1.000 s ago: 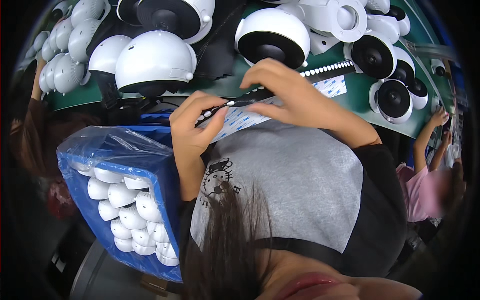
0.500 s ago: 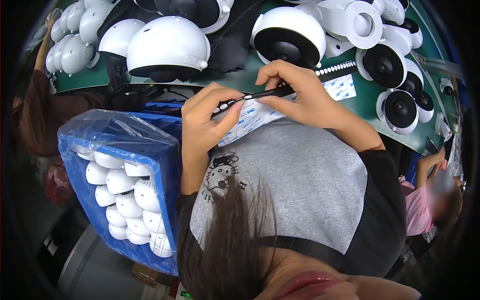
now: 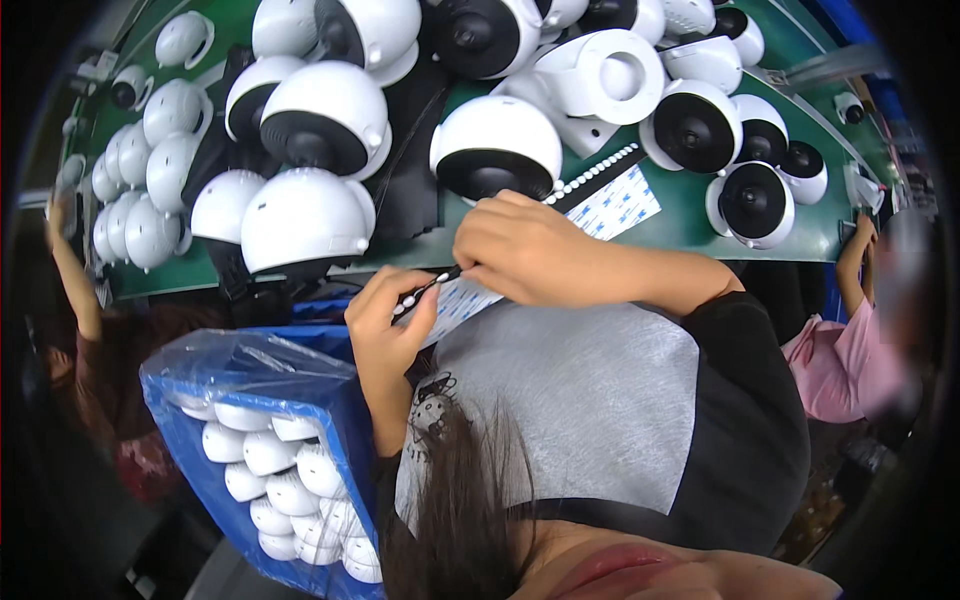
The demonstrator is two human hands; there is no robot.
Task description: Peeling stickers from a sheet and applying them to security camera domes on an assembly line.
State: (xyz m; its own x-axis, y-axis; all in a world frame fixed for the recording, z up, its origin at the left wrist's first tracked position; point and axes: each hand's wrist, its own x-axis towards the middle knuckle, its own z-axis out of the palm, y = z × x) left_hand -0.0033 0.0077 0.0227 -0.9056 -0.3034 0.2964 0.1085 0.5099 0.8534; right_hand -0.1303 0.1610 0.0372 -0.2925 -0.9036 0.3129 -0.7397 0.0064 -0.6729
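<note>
My left hand (image 3: pixel 385 325) pinches the near left end of an adhesive pad sheet between thumb and fingers. The adhesive pad sheet (image 3: pixel 618 205) has a white backing with blue print and a black edge carrying a row of small white oval pads. It slants away up to the right, partly lying over the table edge. My right hand (image 3: pixel 525 250) lies over its middle, back of the hand up, fingers curled in and close to the left fingertips. What those fingertips pinch is hidden. Just beyond them sits a white dome camera (image 3: pixel 500 130) with a black front.
More white dome cameras (image 3: pixel 305 220) crowd the green table (image 3: pixel 420 240) at left and right, around a white ring-shaped bracket (image 3: pixel 610 75). A blue bin (image 3: pixel 350 440) lined with clear plastic holds several white domes beside my left arm. Other people work at both sides.
My view has shifted, so more of the table shows. My right hand has turned over and come closer to the left hand. The left hand keeps its pinch on the sheet.
</note>
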